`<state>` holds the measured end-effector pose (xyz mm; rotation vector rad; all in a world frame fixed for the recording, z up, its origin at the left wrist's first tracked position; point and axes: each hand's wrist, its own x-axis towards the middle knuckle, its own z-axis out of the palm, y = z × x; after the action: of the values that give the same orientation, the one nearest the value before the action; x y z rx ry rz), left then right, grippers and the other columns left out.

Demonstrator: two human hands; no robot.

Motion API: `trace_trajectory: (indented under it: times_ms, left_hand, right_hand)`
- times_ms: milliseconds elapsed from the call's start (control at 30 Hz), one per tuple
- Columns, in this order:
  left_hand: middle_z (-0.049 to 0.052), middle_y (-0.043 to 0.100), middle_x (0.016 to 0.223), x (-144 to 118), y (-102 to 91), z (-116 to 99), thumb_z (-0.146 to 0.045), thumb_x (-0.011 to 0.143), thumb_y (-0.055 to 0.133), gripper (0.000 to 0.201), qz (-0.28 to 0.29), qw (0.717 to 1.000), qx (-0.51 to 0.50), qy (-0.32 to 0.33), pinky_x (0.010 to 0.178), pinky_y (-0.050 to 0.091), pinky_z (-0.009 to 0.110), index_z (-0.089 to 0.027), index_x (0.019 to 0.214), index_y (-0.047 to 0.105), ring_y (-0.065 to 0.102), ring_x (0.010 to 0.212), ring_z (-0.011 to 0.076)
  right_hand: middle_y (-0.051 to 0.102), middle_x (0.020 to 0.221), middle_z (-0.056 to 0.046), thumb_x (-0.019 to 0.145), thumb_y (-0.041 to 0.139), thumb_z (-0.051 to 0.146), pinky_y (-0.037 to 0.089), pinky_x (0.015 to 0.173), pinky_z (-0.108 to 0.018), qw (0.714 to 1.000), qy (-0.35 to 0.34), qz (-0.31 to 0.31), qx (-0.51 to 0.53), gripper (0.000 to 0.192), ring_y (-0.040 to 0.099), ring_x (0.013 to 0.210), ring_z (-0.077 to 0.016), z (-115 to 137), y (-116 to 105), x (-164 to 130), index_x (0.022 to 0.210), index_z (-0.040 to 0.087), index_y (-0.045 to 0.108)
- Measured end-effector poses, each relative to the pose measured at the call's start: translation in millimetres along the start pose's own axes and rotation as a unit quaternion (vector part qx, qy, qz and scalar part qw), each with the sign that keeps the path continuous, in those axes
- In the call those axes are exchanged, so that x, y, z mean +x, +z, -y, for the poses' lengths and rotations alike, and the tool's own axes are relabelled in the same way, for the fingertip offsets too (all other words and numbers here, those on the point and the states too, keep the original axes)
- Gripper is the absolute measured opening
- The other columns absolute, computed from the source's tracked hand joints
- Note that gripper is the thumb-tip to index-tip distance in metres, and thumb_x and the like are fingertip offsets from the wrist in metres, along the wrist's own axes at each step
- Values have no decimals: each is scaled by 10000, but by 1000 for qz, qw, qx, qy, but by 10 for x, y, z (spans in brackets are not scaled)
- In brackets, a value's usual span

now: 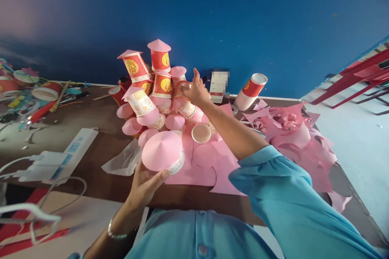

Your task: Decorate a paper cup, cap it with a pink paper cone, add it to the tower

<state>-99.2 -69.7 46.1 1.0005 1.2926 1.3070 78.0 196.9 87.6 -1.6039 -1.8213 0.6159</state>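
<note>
Near the table's front, my left hand (147, 182) is closed around a white patterned paper cup (178, 164), which wears a pink paper cone (162, 150) on top. My right hand (197, 89) is stretched over the back of a pile of cone-topped cups, fingers apart, beside a cup with a pink top (178, 72). Whether its fingertips touch a cup there is unclear. In the pile, red cups with gold prints (161, 85) and white patterned cups (141, 103) stand or lean on one another. An uncovered paper cup (201, 133) shows its round end.
Pink paper sheets (188, 174) lie under the pile, with pink scraps (291, 129) heaped right. Stacked cups (251, 91) lean by the blue wall (258, 20). A power strip (73, 153) with cables, a plastic bag (121, 160) and tools occupy the left.
</note>
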Motion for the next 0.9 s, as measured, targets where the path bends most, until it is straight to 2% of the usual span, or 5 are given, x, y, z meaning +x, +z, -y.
trace_trajectory:
  times_ms: [167, 267, 500, 733, 900]
  left_hand:
    - [128, 798, 1094, 26, -43, 57, -532, 655, 910, 798, 3, 1000, 4, -1, 854, 681, 419, -250, 1367, 683, 777, 986, 340]
    - [131, 797, 1098, 38, -60, 101, -476, 651, 931, 803, 2, 1000, -7, -1, 843, 678, 385, -242, 1376, 678, 776, 981, 322]
    - [140, 789, 1138, 47, -101, 201, -452, 703, 916, 714, 34, 999, -32, -13, 860, 662, 344, -210, 1338, 698, 772, 1000, 299]
    - [138, 791, 1124, 44, -105, 207, -454, 694, 918, 676, 23, 1000, -21, -4, 890, 666, 383, -206, 1290, 718, 772, 1015, 314]
    - [147, 799, 1096, 40, -66, 136, -449, 654, 937, 731, 9, 1000, -6, -5, 883, 675, 403, -196, 1302, 713, 776, 1024, 336]
  right_hand:
    - [433, 1557, -248, 938, 584, 442, 499, 1106, -537, 999, 7, 4, -34, 955, 469, 1448, -384, -89, -33, 85, 1657, 129, 38]
    - [381, 1596, -230, 962, 562, 423, 481, 1135, -539, 998, -48, -18, -38, 927, 455, 1470, -367, -231, -84, 107, 1663, 166, 12]
    - [361, 1638, -180, 950, 606, 331, 505, 1127, -593, 984, -150, -85, 50, 910, 491, 1438, -367, -549, -162, 103, 1664, 266, 46]
    - [335, 1678, -126, 927, 597, 311, 452, 1201, -581, 956, -273, -81, 67, 859, 460, 1482, -331, -270, -214, -97, 1648, 275, 131]
    - [409, 1617, -151, 892, 614, 255, 452, 1210, -551, 959, -275, -44, 58, 833, 443, 1491, -326, -63, -107, -202, 1627, 221, 223]
